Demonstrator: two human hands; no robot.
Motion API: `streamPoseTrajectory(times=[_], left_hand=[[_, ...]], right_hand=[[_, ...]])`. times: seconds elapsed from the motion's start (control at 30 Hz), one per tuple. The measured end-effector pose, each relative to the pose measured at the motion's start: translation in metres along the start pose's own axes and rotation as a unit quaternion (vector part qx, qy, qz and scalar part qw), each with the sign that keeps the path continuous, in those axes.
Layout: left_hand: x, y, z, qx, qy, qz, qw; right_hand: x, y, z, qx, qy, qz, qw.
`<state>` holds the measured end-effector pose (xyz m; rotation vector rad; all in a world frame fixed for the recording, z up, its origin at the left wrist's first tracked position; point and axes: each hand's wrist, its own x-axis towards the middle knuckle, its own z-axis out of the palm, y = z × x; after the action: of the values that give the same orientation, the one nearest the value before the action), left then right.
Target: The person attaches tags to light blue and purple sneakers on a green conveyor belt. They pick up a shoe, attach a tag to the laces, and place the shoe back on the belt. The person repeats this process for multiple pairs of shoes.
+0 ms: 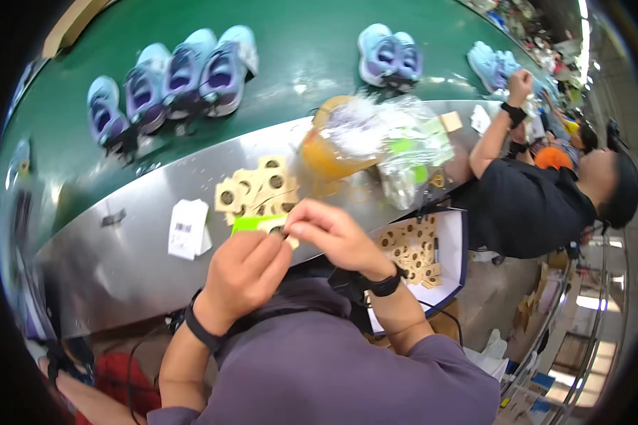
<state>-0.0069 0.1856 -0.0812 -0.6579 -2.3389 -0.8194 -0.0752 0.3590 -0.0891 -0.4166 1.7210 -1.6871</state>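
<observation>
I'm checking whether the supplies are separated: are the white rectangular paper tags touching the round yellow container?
Apart. The head view shows a pile of beige rectangular cards and silver metal tabletop between the tags and the container.

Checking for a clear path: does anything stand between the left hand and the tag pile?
Yes: a green card and a tag show between the left hand and the near edge of the tag pile. I can't tell whether the card is held or loose.

tags [185, 230] left of card pile [269, 183], tub [322, 152] right, shoes [222, 73] behind
</observation>
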Motion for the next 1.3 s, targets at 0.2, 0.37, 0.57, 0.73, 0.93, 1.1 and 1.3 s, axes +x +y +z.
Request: streamPoseTrajectory(times=[0.2, 0.37, 0.57, 0.73, 0.93, 1.1, 1.3], left_hand=[[-0.017, 0.022, 0.014, -0.068, -0.093, -0.069, 0.991], [-0.006, 0.035, 0.007, -0.227, -0.177, -0.065, 0.956], [-0.020, 0.021, 0.025, -0.194, -0.201, -0.102, 0.955], [-0.073, 0.002, 0.015, -0.212, -0.209, -0.252, 0.921], [-0.104, -0.010, 0.018, -0.117, -0.187, -0.178, 0.959], [-0.103, -0.020, 0.015, -0.120, -0.204, -0.184, 0.954], [-0.104, -0.028, 0.018, -0.157, -0.203, -0.190, 0.947]], right_hand=[[-0.004, 0.002, -0.005, -0.339, 0.024, -0.127, 0.932], [0.008, 0.035, -0.004, -0.229, -0.160, 0.003, 0.960], [0.019, 0.064, -0.008, -0.301, -0.181, -0.060, 0.934], [0.001, 0.067, -0.013, -0.288, -0.172, -0.052, 0.940], [-0.001, 0.080, -0.013, -0.292, -0.083, -0.125, 0.945], [-0.007, 0.088, -0.008, -0.368, -0.006, -0.240, 0.898], [-0.001, 0.089, 0.001, -0.488, 0.038, -0.294, 0.821]])
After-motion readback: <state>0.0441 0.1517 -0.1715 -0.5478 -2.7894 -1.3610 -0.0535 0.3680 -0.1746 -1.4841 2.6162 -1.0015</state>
